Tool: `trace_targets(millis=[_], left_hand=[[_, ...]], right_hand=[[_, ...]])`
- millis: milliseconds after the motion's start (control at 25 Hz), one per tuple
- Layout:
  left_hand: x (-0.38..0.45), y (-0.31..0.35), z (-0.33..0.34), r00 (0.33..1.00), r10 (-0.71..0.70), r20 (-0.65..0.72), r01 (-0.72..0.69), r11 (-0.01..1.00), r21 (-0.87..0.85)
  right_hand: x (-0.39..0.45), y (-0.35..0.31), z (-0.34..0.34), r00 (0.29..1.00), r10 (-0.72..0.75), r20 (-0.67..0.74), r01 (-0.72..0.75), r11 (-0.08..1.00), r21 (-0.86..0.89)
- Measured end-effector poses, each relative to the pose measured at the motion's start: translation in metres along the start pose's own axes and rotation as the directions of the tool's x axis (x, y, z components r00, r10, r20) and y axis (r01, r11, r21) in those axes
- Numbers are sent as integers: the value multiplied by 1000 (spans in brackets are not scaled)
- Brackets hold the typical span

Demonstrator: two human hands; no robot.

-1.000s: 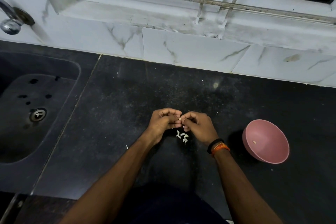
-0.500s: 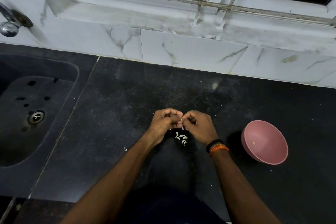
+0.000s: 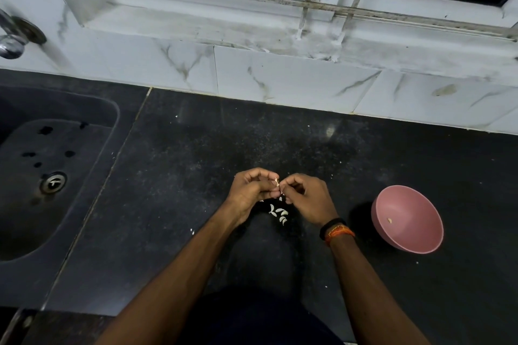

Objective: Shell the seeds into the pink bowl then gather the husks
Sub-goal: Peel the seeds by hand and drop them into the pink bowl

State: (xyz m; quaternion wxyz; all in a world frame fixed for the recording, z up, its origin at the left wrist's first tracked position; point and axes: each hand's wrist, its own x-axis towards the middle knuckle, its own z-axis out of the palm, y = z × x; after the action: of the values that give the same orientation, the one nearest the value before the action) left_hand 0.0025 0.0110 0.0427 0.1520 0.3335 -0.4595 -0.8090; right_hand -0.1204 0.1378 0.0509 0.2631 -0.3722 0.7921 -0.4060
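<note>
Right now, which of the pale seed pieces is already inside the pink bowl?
The single pale piece lying on the pink bowl's inner wall. The other white pieces lie on the black counter below the hands.

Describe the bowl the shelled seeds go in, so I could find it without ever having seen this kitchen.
Start at the black countertop under the window, with the dark sink on its left. The pink bowl stands to the right of the person's right hand, apart from it. It is the only coloured, round dish there, tilted, with one pale kernel inside.
</note>
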Motion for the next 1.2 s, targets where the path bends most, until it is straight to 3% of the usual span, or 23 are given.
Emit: trace_targets(millis=[1200], left_hand=[[-4,2,1,992,-72,104,75,997,-25]], right_hand=[[-1,-2,1,999,-14,-33,14,1000,-15]])
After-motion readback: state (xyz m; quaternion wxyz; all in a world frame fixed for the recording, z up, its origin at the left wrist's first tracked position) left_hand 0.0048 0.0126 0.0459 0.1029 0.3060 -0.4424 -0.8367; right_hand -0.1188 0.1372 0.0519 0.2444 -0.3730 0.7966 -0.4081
